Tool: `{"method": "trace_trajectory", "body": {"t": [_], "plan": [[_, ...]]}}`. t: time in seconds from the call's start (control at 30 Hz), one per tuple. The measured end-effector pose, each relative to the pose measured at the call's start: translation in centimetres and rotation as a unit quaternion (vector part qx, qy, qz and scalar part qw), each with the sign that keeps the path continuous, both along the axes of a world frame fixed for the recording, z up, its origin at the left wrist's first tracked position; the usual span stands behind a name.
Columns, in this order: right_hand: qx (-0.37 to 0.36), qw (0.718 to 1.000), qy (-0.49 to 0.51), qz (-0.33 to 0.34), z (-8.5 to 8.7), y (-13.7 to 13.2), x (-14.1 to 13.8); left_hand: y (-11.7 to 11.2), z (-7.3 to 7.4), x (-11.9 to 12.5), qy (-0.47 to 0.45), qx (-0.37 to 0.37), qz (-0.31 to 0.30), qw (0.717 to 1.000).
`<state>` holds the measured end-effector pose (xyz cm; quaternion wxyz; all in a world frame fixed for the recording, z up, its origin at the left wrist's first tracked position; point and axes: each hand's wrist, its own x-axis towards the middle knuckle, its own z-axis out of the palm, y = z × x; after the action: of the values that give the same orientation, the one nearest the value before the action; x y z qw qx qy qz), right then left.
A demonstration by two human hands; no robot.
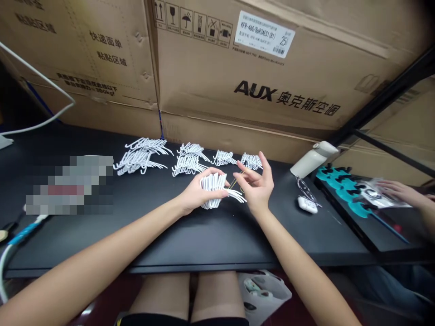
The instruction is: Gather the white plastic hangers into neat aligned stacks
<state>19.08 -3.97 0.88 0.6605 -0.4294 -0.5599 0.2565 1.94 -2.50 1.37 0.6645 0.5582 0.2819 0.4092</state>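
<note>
A bundle of white hooks [212, 192] lies in my left hand [193, 194], its thumb and fingers closed round it. The hooks are packed side by side, and their thin straight ends fan out to the right. With thumb and fingertips, my right hand [257, 191] pinches a thin yellowish rubber band [233, 183] stretched towards the bundle's right side. Whether the band loops fully round the hooks is hidden. Just behind my hands, more white hooks lie in piles: a large pile [144, 155], a middle pile [190, 158], and smaller piles [224, 157] to the right.
Large cardboard boxes [210, 81] stand behind the black table [190, 240]. To the right are a white bottle [311, 160], an earphone case [307, 204] and teal pieces [346, 190]. A co-worker's hand [396, 190] rests by a plastic bag. A blurred-out object [70, 185] with a cable lies left.
</note>
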Motion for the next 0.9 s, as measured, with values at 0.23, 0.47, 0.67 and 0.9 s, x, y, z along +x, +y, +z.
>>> {"method": "trace_trajectory", "body": {"t": [0.23, 0.47, 0.67, 0.9], "plan": [[-0.041, 0.991, -0.021, 0.125, -0.5, -0.3, 0.2, -0.2, -0.9, 0.1, 0.122, 0.161, 0.005, 0.979], [0.048, 0.958, -0.245, 0.139, 0.4, -1.2, -0.5, -0.1, -1.6, 0.0, 0.218, 0.216, 0.004, 0.952], [0.089, 0.928, -0.337, 0.134, 0.4, -1.3, -1.0, -0.3, -1.6, 0.1, 0.273, 0.222, 0.010, 0.936], [0.091, 0.917, -0.357, 0.152, -0.1, -0.8, -0.6, -0.5, -1.2, 0.2, 0.285, 0.192, -0.001, 0.939]]}}
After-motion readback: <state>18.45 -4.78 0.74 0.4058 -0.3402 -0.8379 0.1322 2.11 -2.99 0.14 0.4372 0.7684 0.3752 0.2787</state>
